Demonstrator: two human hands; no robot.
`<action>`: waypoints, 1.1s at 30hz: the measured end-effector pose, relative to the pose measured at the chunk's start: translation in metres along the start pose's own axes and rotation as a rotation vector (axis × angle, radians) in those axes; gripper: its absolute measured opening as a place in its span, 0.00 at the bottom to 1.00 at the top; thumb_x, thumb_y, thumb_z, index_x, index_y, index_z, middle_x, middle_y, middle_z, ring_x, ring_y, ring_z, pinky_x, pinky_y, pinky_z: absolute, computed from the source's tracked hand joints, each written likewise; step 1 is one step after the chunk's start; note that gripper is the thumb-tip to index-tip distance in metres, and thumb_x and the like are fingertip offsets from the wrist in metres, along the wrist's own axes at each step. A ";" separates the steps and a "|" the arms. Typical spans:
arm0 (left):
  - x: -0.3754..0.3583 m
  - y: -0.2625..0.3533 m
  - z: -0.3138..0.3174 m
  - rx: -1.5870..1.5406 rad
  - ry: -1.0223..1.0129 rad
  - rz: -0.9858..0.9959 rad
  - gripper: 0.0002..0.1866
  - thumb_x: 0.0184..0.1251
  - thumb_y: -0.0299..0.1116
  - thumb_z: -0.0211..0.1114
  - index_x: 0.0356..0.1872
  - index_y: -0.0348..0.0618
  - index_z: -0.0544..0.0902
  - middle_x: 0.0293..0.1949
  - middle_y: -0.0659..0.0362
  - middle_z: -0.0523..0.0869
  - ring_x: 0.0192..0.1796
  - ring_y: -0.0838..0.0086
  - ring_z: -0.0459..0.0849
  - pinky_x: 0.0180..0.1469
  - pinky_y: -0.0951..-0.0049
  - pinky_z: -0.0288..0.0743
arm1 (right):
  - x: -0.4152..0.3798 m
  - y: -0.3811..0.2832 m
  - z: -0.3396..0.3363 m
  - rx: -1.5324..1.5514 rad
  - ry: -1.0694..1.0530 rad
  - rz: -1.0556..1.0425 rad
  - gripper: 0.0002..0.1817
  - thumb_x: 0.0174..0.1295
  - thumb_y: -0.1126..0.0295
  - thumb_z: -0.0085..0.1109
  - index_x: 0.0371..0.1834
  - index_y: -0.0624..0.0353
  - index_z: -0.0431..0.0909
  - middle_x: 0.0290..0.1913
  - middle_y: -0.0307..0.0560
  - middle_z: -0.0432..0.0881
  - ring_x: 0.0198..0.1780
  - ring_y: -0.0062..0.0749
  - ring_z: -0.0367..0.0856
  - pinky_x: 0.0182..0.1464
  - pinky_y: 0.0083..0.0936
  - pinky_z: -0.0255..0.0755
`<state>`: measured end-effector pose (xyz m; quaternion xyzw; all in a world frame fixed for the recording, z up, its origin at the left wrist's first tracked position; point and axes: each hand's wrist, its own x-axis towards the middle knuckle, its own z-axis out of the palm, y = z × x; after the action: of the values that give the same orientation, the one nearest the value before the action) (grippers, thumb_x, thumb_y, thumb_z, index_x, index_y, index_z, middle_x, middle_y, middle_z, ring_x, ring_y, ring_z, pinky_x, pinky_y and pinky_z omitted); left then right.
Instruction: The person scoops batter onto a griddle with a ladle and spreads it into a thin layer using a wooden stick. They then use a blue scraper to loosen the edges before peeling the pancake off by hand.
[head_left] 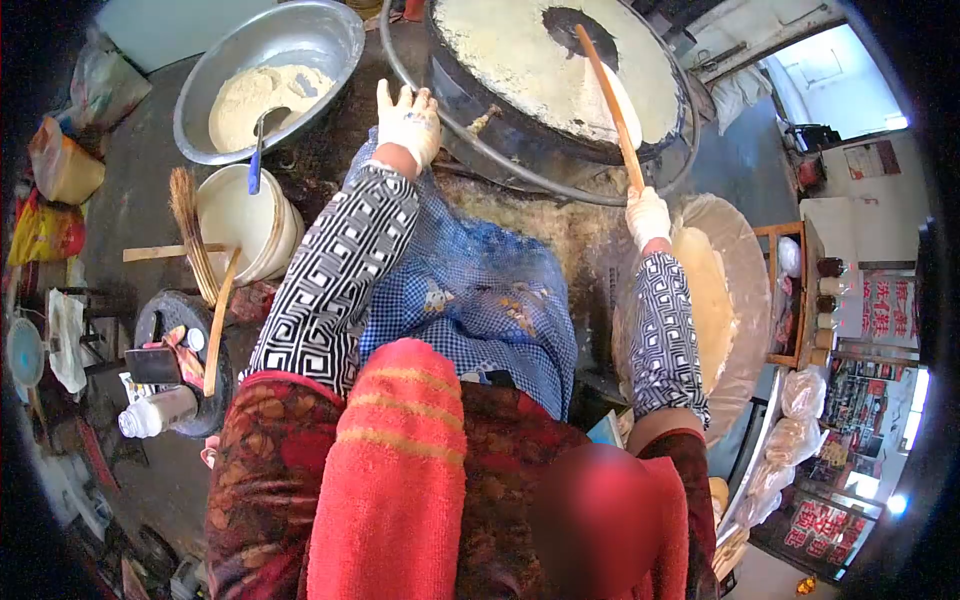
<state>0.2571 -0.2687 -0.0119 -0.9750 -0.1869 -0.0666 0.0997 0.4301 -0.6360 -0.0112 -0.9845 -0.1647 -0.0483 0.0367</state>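
Observation:
My right hand (648, 215), in a pale glove, grips the near end of a long wooden batter spreader (608, 95). The spreader reaches over a round griddle (562, 27), where pale batter (490, 55) covers most of the surface around a dark bare patch. White batter shows along the spreader's side. At the griddle's left, my gloved left hand (410, 125) has its fingers spread close to the metal hoop (455, 125) that circles the griddle. A patterned sleeve covers each forearm.
A metal basin (345, 50) of batter with a blue-handled ladle (256, 160) stands at left, above a white bucket (290, 235) and a straw brush (190, 220). Below my right hand, plastic sheeting (745, 290) surrounds flat pancakes (705, 280). A wooden shelf (808, 300) stands farther right.

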 end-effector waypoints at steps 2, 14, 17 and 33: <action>0.004 0.002 -0.021 -0.019 -0.089 0.006 0.24 0.65 0.46 0.56 0.59 0.46 0.79 0.64 0.57 0.75 0.71 0.64 0.65 0.71 0.38 0.42 | -0.002 -0.008 -0.007 0.024 0.032 -0.061 0.20 0.70 0.51 0.46 0.39 0.60 0.74 0.33 0.65 0.82 0.39 0.66 0.79 0.44 0.53 0.72; -0.041 0.077 0.016 -0.219 0.205 0.332 0.26 0.58 0.37 0.61 0.59 0.41 0.77 0.62 0.52 0.77 0.69 0.59 0.70 0.75 0.44 0.42 | -0.038 -0.040 -0.030 0.080 -0.045 -0.163 0.21 0.70 0.51 0.46 0.41 0.61 0.73 0.32 0.67 0.81 0.38 0.66 0.80 0.43 0.53 0.74; -0.035 0.057 0.016 -0.237 0.187 0.300 0.25 0.56 0.36 0.64 0.58 0.47 0.79 0.62 0.56 0.78 0.69 0.59 0.70 0.75 0.43 0.41 | -0.098 -0.033 -0.044 0.095 -0.032 -0.292 0.19 0.70 0.54 0.47 0.41 0.61 0.72 0.28 0.67 0.80 0.33 0.66 0.80 0.37 0.55 0.72; -0.054 0.111 0.001 -0.174 0.112 0.274 0.27 0.64 0.38 0.53 0.64 0.37 0.71 0.65 0.50 0.74 0.71 0.58 0.66 0.74 0.41 0.37 | -0.101 0.005 -0.006 -0.100 -0.018 -0.125 0.23 0.70 0.50 0.45 0.50 0.61 0.72 0.30 0.62 0.83 0.34 0.60 0.82 0.41 0.52 0.74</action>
<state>0.2492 -0.3887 -0.0411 -0.9911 -0.0400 -0.1228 0.0334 0.3362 -0.6736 -0.0163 -0.9732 -0.2237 -0.0499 -0.0170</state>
